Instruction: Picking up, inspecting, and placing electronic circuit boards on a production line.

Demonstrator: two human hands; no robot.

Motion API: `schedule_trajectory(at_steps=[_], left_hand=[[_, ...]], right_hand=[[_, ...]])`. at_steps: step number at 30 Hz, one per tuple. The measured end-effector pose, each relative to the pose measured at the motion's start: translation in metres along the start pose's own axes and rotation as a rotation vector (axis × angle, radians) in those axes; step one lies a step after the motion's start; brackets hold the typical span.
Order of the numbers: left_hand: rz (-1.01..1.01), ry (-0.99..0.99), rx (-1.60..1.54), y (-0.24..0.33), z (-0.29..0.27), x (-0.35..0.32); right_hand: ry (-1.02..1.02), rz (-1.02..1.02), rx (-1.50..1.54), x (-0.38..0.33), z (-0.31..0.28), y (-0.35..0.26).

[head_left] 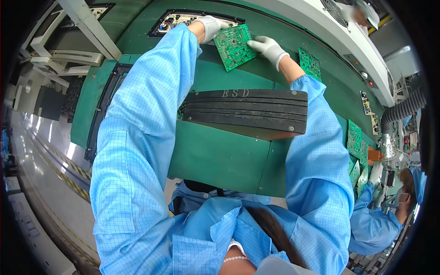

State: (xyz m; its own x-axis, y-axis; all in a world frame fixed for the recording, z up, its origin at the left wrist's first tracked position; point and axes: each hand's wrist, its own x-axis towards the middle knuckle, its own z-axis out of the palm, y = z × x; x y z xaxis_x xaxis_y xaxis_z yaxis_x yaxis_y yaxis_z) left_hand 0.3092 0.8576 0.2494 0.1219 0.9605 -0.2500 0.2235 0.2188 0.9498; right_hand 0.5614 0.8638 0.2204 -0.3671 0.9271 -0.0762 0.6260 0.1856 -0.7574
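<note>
A green printed circuit board [234, 47] is held tilted over the far part of the green bench, its component side facing me. My left hand [213, 28], in a white glove, grips its upper left edge; some of those fingers are hidden behind the board. On the opposite edge, the gloved thumb and fingers of my right hand [269, 48] pinch the board. Just behind my left hand lies a black frame [152, 30] holding a board crowded with components. Another green circuit board [310, 64] rests on the bench to the right of my right hand.
A black slotted rack [245, 112] stands between my forearms on the green bench [220, 153]. A white machine housing [316, 30] runs along the back right. More green boards [354, 137] lie farther right, by a co-worker in a blue sleeve [373, 231]. A grey metal post [91, 27] rises at left.
</note>
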Motion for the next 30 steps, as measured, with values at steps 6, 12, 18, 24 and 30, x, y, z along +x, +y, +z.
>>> schedule_trajectory(at_steps=[6,12,18,24,30], left_hand=[[0.003,-0.054,-0.363,-0.005,0.007,-0.026],[0.489,0.887,0.731,-0.002,0.022,-0.033],[0.751,0.488,1.085,0.008,0.012,-0.037],[0.495,0.322,0.628,0.002,-0.016,-0.027],[0.204,0.581,0.759,-0.020,-0.116,-0.006]], right_hand=[[-0.271,0.023,0.678,-0.020,-0.014,-0.011],[-0.134,0.132,0.534,-0.049,-0.056,-0.049],[-0.154,0.102,0.457,-0.048,-0.074,-0.064],[-0.151,0.048,0.371,-0.044,-0.091,-0.039],[-0.124,0.142,0.281,-0.016,-0.120,0.008]])
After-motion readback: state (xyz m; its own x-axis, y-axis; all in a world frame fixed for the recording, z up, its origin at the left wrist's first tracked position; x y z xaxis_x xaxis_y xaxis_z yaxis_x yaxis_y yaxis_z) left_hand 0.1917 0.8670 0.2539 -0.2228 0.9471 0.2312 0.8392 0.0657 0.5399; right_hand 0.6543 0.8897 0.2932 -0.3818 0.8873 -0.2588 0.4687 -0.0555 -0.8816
